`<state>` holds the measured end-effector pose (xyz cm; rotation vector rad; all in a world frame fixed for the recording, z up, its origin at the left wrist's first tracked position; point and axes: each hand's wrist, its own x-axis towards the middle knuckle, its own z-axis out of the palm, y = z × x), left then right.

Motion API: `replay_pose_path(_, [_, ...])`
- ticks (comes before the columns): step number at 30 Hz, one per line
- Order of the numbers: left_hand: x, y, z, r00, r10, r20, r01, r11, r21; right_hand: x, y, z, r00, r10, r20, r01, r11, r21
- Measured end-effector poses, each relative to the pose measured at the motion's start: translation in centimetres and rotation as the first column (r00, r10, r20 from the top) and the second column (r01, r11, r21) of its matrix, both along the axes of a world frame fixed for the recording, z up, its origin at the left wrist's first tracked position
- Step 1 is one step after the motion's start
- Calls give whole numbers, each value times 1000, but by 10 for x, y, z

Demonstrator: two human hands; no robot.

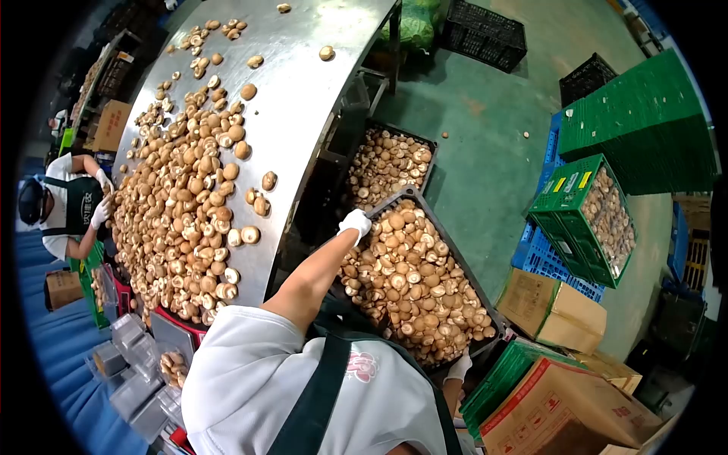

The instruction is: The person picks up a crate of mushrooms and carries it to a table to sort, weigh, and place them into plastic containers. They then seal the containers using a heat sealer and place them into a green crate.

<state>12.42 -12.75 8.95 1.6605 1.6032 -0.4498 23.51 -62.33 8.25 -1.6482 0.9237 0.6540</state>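
Observation:
A black plastic crate (pixel 455 254) full of brown shiitake mushrooms (pixel 413 280) is tilted in front of my body. My left hand (pixel 355 223), in a white glove, is closed on the crate's far left rim. Lower right, my gloved right hand (pixel 459 367) is at the crate's near edge, partly hidden by the crate and my body, with its fingers wrapped at the rim. Beyond it, a second black crate (pixel 434 163) of mushrooms stands low beside the metal table (pixel 296 83), partly covered by the first.
A large mushroom pile (pixel 178 197) spreads over the table. Across it a co-worker (pixel 72 201) in white gloves handles mushrooms. Clear plastic boxes (pixel 136 371) lie lower left. Right are a green crate (pixel 580 220) on a blue pallet (pixel 542 254), stacked green crates (pixel 641 114) and cardboard boxes (pixel 561 409).

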Motion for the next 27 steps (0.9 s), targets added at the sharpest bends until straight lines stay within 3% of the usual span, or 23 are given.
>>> replay_pose_path(1, [7,-3,4,998,-66,8,67,997,-28,-3,-12,-6,999,-16,-41,15,1000,-6])
replay_pose_path(2, [15,-8,11,997,-83,6,84,996,-43,-10,-24,-10,998,-57,-26,59,992,108])
replay_pose_path(5, [43,-18,20,990,-138,30,140,987,-75,-20,-29,3,991,-132,-35,133,990,36])
replay_pose_path(11, [104,-28,66,957,-286,42,289,952,-101,-38,5,74,960,-267,-81,275,953,126])
replay_pose_path(13, [119,-25,50,912,-398,96,405,911,-75,-44,-19,37,965,-261,8,260,965,44])
replay_pose_path(14, [126,-33,54,879,-452,150,448,892,64,-42,-31,23,949,-312,48,309,949,60])
replay_pose_path(15, [136,-37,57,863,-478,162,471,878,80,-37,-47,9,945,-311,98,295,944,147])
replay_pose_path(16, [135,-33,36,851,-486,197,496,868,-1,-41,-60,6,947,-298,122,272,942,196])
replay_pose_path(18, [164,-46,67,889,-386,244,417,905,-86,0,-79,-9,897,-339,283,320,941,113])
replay_pose_path(20, [164,-34,41,851,-413,324,418,907,56,28,-79,-45,870,-323,373,301,946,118])
replay_pose_path(22, [164,-32,10,798,-472,374,456,879,137,32,-86,-45,904,-256,342,236,967,98])
replay_pose_path(23, [137,6,-16,763,-513,392,479,857,189,0,-55,-78,911,-246,332,220,969,115])
replay_pose_path(25, [129,-2,22,747,-485,455,461,871,173,-12,-51,-100,901,-323,290,255,934,249])
replay_pose_path(27, [135,-6,37,815,-438,378,400,899,178,-26,-36,-115,887,-372,274,262,894,365])
